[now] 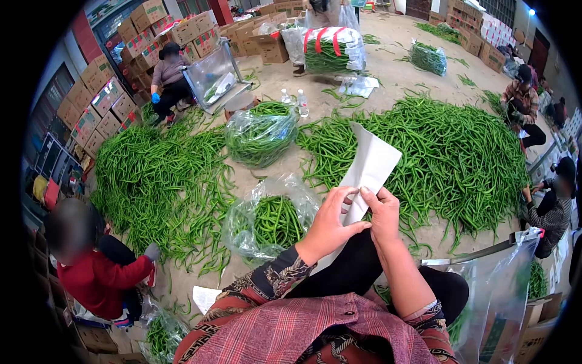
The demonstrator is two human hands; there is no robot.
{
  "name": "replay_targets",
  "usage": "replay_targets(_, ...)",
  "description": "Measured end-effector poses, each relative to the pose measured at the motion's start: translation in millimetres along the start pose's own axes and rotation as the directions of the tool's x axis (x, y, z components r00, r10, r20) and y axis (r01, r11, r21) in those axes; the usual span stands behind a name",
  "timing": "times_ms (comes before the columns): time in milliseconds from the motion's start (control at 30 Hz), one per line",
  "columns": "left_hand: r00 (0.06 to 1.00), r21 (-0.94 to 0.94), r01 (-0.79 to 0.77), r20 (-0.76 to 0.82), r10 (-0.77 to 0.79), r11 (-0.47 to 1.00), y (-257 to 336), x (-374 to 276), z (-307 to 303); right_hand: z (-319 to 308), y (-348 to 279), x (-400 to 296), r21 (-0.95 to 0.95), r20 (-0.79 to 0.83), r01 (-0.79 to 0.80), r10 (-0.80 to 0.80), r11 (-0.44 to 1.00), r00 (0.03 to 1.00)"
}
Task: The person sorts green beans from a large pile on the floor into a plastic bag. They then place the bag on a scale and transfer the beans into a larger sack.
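Note:
A creased white sheet of paper (375, 166) is held up over my lap, its upper end flaring towards the pepper heap. My right hand (385, 214) pinches it between thumb and fingers. On its left side, the fingers of my left hand (332, 223) curl against the sheet while the thumb reaches across towards my right hand. Just left of my hands sits an open clear plastic bag (236, 223) with long green peppers (276, 220) inside. Beyond the paper spreads a large heap of loose green peppers (445, 159) on the concrete floor.
Another pepper heap (150, 182) lies left, beside a person in red (102, 282). A filled plastic bag (261, 136) and a water bottle (302, 103) stand ahead. At right is a metal frame holding plastic (495, 282). Other people sit around; cardboard boxes (97, 109) are stacked behind.

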State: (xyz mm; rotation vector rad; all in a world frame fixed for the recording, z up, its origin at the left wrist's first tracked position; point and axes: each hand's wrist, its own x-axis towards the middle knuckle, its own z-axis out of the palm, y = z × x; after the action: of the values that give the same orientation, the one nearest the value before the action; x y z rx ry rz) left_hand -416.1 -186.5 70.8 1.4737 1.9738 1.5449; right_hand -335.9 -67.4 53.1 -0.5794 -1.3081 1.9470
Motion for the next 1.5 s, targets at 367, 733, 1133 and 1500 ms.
replay_targets(367, 0.993, -0.314, 0.111, 0.079, -0.091, 0.943, -14.4, 6.5, 6.5, -27.4, -7.9, 0.8, -0.010, 0.265, 0.020, -0.017, 1.000, 0.964)
replay_targets(733, 0.966, -0.506, 0.245, 0.198, -0.165, 0.827, -17.0, 5.4, 1.0, -31.2, -3.8, -1.5, -0.016, 0.291, 0.041, -0.034, 0.999, 0.956)
replay_targets(1133, 0.931, -0.594, 0.335, 0.087, -0.355, 0.732, -43.5, -3.0, -1.6, -19.3, 6.7, -1.2, -0.112, 0.261, 0.015, 0.015, 0.994, 0.965)
replay_targets(1500, 0.708, -0.364, 0.068, -0.638, -0.302, 0.929, -72.9, -3.2, -118.9, -45.4, -4.8, 12.4, 0.186, 0.014, 0.034, -0.037, 0.982, 0.999)
